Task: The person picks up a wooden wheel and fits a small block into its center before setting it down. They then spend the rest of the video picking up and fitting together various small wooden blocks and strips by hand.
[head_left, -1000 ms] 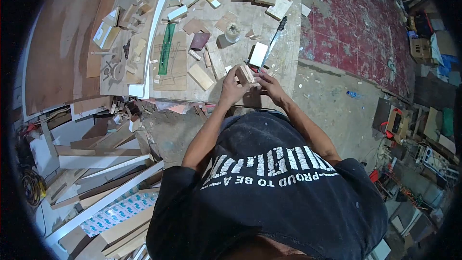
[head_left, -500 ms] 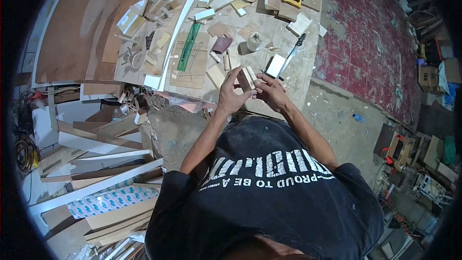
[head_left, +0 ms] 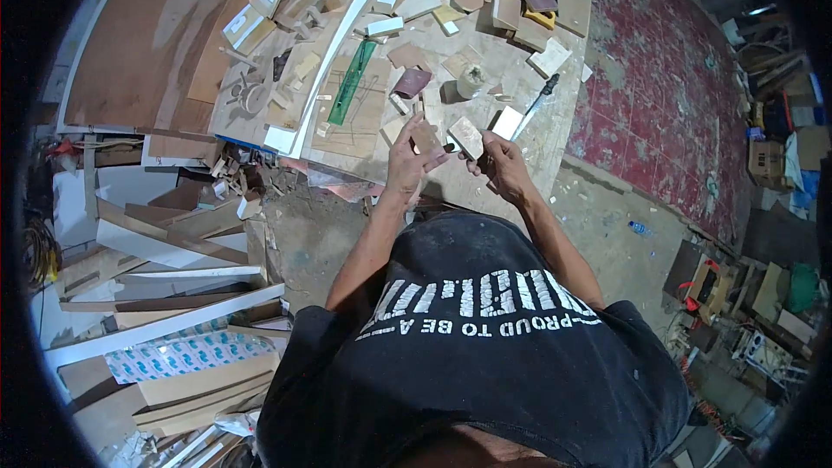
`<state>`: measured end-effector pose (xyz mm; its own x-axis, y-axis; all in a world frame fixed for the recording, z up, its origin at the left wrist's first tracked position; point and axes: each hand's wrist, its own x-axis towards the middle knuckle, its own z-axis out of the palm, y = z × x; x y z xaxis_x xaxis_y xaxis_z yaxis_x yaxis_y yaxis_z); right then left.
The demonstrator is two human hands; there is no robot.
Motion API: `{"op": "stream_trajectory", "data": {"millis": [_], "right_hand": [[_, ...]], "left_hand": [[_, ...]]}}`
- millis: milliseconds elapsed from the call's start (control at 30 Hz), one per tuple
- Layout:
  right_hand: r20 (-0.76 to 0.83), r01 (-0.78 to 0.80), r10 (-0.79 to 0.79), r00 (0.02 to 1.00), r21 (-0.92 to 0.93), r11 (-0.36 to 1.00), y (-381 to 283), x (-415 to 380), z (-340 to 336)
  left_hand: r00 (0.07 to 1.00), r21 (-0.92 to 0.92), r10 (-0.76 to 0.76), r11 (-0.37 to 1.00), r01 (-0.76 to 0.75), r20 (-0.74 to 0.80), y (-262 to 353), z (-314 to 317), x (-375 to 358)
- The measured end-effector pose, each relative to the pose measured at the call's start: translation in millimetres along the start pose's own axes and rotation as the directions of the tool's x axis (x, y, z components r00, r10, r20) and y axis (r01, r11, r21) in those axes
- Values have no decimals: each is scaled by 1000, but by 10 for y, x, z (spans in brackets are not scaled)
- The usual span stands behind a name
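Note:
My left hand (head_left: 404, 165) is closed on a small brown wooden block (head_left: 425, 139), the thumb along its near side. A pale wooden block (head_left: 466, 135) is gripped by my right hand (head_left: 510, 170), its light face turned upward. The two blocks are apart, with a narrow gap between them over the near edge of the worktable (head_left: 494, 195). Just beyond my right fingers is a white-topped block (head_left: 507, 122). A black-handled tool with a thin metal blade (head_left: 539, 102) lies beside it.
A whitish jar (head_left: 471, 81), a folded maroon sandpaper piece (head_left: 412, 81) and a green ruler (head_left: 353, 82) lie beyond my hands. Several wood offcuts (head_left: 419, 5) cover the far table. Stacked boards (head_left: 173, 247) crowd the floor at left; red flooring (head_left: 659, 95) is at right.
The blocks were together between both hands; now they are separated, one in each hand. My right hand has shifted slightly right and turned its block's pale face up.

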<state>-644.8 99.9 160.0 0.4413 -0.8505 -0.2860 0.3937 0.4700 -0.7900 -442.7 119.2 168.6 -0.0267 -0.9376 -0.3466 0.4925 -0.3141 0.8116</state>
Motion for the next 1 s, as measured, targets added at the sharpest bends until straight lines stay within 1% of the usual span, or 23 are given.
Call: {"op": "stream_trajectory", "data": {"millis": [33, 67, 100, 233, 300, 400, 433, 467, 500, 533, 600, 633, 700, 733, 767, 800, 833, 867, 933, 1000], "right_hand": [[-10, -2, 1, 1000, -43, 999, -35, -1, 28], [-22, -4, 2, 1000, -85, 996, -59, -4, 46], [-17, -4, 2, 1000, -89, 996, -66, -4, 49], [-6, -8, 8, 1000, -114, 993, -91, -30, 42], [-7, -8, 8, 1000, -105, 994, -89, -46, 15], [-3, -20, 20, 1000, -96, 995, -59, -89, -27], [-11, -31, 30, 999, -60, 998, -59, -111, -23], [-18, -41, 41, 999, -23, 999, -58, -132, -20], [-20, -42, 41, 999, -23, 999, -52, -149, -18], [-33, -43, 41, 999, -58, 997, -38, -163, -11], [-46, -45, 41, 998, -92, 995, -36, -178, 22], [-33, -25, 20, 999, -166, 986, -54, -184, 49], [5, 22, -21, 1000, -310, 950, -55, -172, 80], [5, 22, -21, 1000, -310, 950, -48, -160, 91], [3, 80, -90, 996, -485, 871, -36, -147, 106], [13, 129, -158, 987, -643, 755, -47, -138, 156], [-26, 116, -177, 984, -660, 742, -77, -161, 231], [-26, 115, -176, 984, -661, 741, -77, -162, 248], [44, 172, -226, 973, -794, 584, -87, -143, 262], [37, 173, -234, 971, -788, 591, -84, -124, 249]], "left_hand": [[1000, -4, 7, 1000, -7, -4, 23, 21, -13], [1000, -47, 4, 999, -5, -14, 36, 45, -23], [1000, -89, 0, 996, -2, -21, 41, 56, -31], [999, -111, 0, 994, -6, -47, 33, 51, -63], [997, -31, 3, 1000, -6, -75, 24, 20, -77], [996, 7, 27, 1000, -27, -83, -21, -11, -102], [996, 7, 26, 1000, -25, -85, -41, -37, -107], [996, -17, -7, 1000, 6, -92, -63, -71, -111], [994, -41, -40, 999, 36, -99, -74, -81, -116], [994, -42, -41, 998, 37, -98, -92, -83, -121], [989, -10, -51, 999, 50, -142, -112, -79, -142], [988, -10, -52, 999, 51, -142, -110, -76, -147], [996, -205, -61, 978, 48, -61, -104, -70, -151], [996, -205, -62, 978, 48, -61, -111, -57, -146], [998, -242, -40, 970, 29, -39, -123, -33, -136], [1000, -280, -17, 960, 12, -17, -113, 10, -134], [1000, -281, -18, 960, 12, -16, -106, 48, -150], [1000, -260, -13, 966, 16, 15, -103, 82, -181], [999, -239, -4, 971, 15, 44, -66, 147, -211], [1000, -119, -25, 993, 25, 6, -47, 173, -218]]}}
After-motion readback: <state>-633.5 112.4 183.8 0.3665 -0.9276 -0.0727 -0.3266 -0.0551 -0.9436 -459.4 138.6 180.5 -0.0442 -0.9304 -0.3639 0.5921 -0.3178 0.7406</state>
